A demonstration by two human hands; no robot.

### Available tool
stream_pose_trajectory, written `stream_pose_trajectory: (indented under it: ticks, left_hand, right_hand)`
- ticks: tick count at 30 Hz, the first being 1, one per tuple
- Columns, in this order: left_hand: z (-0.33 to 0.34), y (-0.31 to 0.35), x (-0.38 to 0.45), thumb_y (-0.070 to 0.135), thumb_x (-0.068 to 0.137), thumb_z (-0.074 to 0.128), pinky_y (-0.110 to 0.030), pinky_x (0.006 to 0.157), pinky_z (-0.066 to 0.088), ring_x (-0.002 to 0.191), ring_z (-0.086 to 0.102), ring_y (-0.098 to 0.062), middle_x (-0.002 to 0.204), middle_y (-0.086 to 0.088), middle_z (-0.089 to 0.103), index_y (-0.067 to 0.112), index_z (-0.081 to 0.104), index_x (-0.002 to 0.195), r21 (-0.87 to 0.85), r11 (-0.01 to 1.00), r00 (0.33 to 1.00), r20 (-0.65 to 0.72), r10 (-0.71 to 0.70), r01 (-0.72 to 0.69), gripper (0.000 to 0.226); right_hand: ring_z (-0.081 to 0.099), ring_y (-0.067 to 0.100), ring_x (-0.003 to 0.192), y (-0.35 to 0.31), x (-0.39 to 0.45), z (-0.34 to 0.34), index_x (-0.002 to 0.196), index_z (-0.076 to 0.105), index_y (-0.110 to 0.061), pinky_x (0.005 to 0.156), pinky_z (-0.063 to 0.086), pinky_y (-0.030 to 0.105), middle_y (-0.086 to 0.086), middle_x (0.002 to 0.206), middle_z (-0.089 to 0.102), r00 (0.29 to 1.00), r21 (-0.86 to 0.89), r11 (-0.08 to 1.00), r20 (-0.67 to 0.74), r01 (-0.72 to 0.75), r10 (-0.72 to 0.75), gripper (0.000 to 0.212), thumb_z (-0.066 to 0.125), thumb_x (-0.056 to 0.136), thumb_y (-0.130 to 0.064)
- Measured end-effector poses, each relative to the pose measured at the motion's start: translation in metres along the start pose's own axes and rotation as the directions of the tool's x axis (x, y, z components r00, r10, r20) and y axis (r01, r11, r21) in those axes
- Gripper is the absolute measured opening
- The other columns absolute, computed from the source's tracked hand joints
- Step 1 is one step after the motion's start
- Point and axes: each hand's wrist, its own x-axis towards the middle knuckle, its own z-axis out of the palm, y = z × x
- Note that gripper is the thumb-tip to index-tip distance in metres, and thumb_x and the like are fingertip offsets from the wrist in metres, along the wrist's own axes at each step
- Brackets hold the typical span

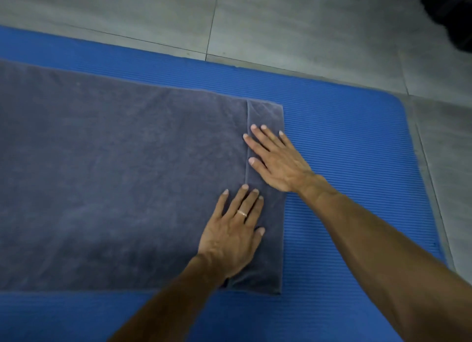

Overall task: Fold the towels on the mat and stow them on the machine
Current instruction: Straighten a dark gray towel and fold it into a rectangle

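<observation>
Both hands, left [233,235] and right [274,159], fingers flat on grey towel [115,183] over ribbed blue mat [344,163], grey tiled floor [281,22] beyond.

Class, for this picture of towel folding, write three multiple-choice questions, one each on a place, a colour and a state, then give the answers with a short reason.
1. Where does the dark grey terry towel lie?
A. on the ribbed blue foam mat
B. on the bare grey tiled floor
C. on a machine

2. What colour is the ring on the left hand?
A. black
B. gold
C. red

3. How is the right hand placed?
A. clenched in a fist
B. lifted clear of the towel
C. flat, fingers straight, on the towel's narrow folded strip

Answers: 1 A, blue mat shows round the towel; 2 B, the band glints gold; 3 C, the palm presses the fold.
</observation>
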Motion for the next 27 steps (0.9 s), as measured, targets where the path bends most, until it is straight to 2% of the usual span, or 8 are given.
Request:
stream_pose_trajectory:
  ticks: [2,7,11,14,17,20,24,27]
  left_hand:
    - [0.005,-0.003,-0.002,0.045,0.093,0.033,-0.051,0.113,0.019,0.145,0.026,-0.024,0.152,-0.006,0.037,0.008,0.041,0.145,0.017,1.000,1.000,0.018,0.011,-0.011,0.064]
    - [0.004,-0.002,-0.002,0.057,0.091,0.037,-0.052,0.115,0.015,0.147,0.019,-0.024,0.156,-0.008,0.030,0.007,0.032,0.148,0.041,0.999,0.999,0.036,0.014,-0.015,0.076]
    - [0.005,-0.003,-0.003,0.068,0.085,0.038,-0.054,0.115,0.016,0.147,0.017,-0.026,0.156,-0.011,0.028,0.004,0.030,0.148,0.049,0.998,0.998,0.050,0.023,-0.025,0.090]
    - [0.003,0.000,-0.002,0.068,0.082,0.041,-0.055,0.115,0.015,0.146,0.020,-0.028,0.154,-0.012,0.032,0.004,0.034,0.146,0.065,0.997,0.999,0.043,0.025,-0.027,0.091]
    - [-0.004,0.014,0.001,0.066,0.079,0.047,-0.051,0.110,0.028,0.137,0.038,-0.028,0.141,-0.010,0.049,0.007,0.049,0.136,0.016,1.000,0.999,-0.032,-0.019,0.020,0.081]
    - [-0.020,0.037,0.014,0.067,0.076,0.053,-0.041,0.087,0.046,0.105,0.056,-0.023,0.113,-0.002,0.060,0.017,0.057,0.116,-0.042,0.993,0.993,-0.052,-0.108,0.106,0.065]
    - [-0.032,0.051,0.028,0.049,0.088,0.054,-0.034,0.086,0.045,0.113,0.051,-0.019,0.118,0.000,0.056,0.018,0.051,0.115,-0.055,0.970,0.971,0.060,-0.232,0.235,0.042]
    - [-0.043,0.046,0.024,0.036,0.089,0.051,-0.030,0.072,0.043,0.095,0.061,-0.020,0.102,0.001,0.064,0.020,0.057,0.095,-0.162,0.922,0.936,0.028,-0.352,0.352,0.018]
  right_hand:
    - [-0.008,0.016,0.150,0.020,0.023,0.000,0.155,0.000,-0.028,0.121,-0.001,0.049,-0.004,0.163,-0.006,1.000,-0.032,0.999,0.005,0.014,-0.014,0.071,0.004,0.092,-0.060]
    - [-0.011,0.017,0.150,0.043,0.068,-0.017,0.156,0.002,-0.026,0.119,-0.003,0.054,-0.004,0.164,-0.009,0.992,-0.002,0.992,-0.019,-0.122,0.122,0.062,0.016,0.102,-0.052]
    - [-0.001,0.021,0.150,0.030,0.027,-0.012,0.155,0.014,-0.026,0.121,0.002,0.049,0.001,0.164,0.003,0.990,-0.039,0.990,-0.045,0.134,-0.135,0.064,0.023,0.099,-0.055]
    - [-0.005,0.019,0.151,0.050,0.030,-0.014,0.156,0.007,-0.027,0.120,0.001,0.051,-0.001,0.164,-0.003,0.998,0.000,0.998,0.011,-0.059,0.059,0.060,0.020,0.102,-0.050]
    - [0.013,0.028,0.149,0.061,0.031,-0.028,0.155,0.016,-0.020,0.118,0.015,0.052,0.005,0.163,0.007,0.965,0.087,0.964,-0.051,-0.252,0.257,0.053,0.028,0.105,-0.033]
    - [0.029,0.031,0.142,0.058,0.002,-0.028,0.153,0.024,-0.019,0.110,0.033,0.052,0.005,0.162,0.014,0.972,0.167,0.964,-0.076,-0.209,0.224,0.053,0.036,0.102,-0.018]
    - [0.027,0.024,0.144,0.051,-0.032,-0.017,0.153,0.024,-0.024,0.109,0.031,0.047,-0.001,0.163,0.012,0.981,0.193,0.965,-0.043,-0.177,0.188,0.068,0.042,0.092,0.000]
    - [0.024,0.023,0.144,0.046,-0.038,-0.015,0.153,0.025,-0.026,0.110,0.029,0.047,-0.002,0.163,0.011,0.979,0.213,0.959,-0.039,-0.189,0.202,0.073,0.044,0.088,0.002]
